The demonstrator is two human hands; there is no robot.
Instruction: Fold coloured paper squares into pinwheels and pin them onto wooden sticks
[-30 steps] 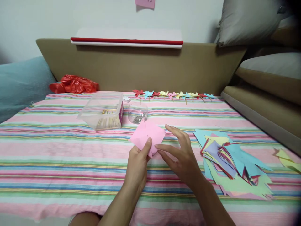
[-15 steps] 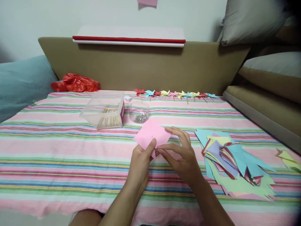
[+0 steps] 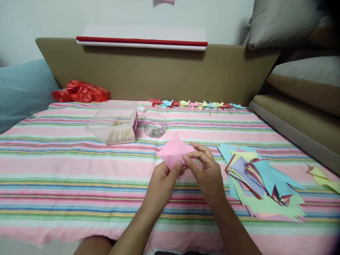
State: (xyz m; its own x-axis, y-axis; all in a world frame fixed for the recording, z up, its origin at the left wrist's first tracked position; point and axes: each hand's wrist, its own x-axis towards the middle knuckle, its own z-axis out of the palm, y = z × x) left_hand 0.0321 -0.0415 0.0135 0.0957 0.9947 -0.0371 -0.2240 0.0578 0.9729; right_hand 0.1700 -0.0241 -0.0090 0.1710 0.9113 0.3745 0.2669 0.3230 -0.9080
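A pink paper square (image 3: pixel 171 147) is held up above the striped cloth, one of its corners bent in toward the middle. My left hand (image 3: pixel 166 180) grips it from below, thumb on the front and fingers behind. With thumb and index finger pinched, my right hand (image 3: pixel 205 170) presses the paper near its centre; its other fingers stay loosely curved. The pinched spot is partly hidden by the fingertips. Just beyond the paper stands a clear round tub (image 3: pixel 154 125) with small metal pieces in it.
A clear plastic box (image 3: pixel 111 120) with thin sticks lies left of the tub. Several paper pinwheels (image 3: pixel 184 103) line the back. Stacked coloured paper (image 3: pixel 255 177) lies at right, near a yellow folded paper piece (image 3: pixel 322 179). A red plastic bag (image 3: pixel 82 92) sits at the back left.
A corner of the pink paper has been folded in toward its centre. My right hand's pinch has moved up from the lower corner to the middle. The view has shifted slightly.
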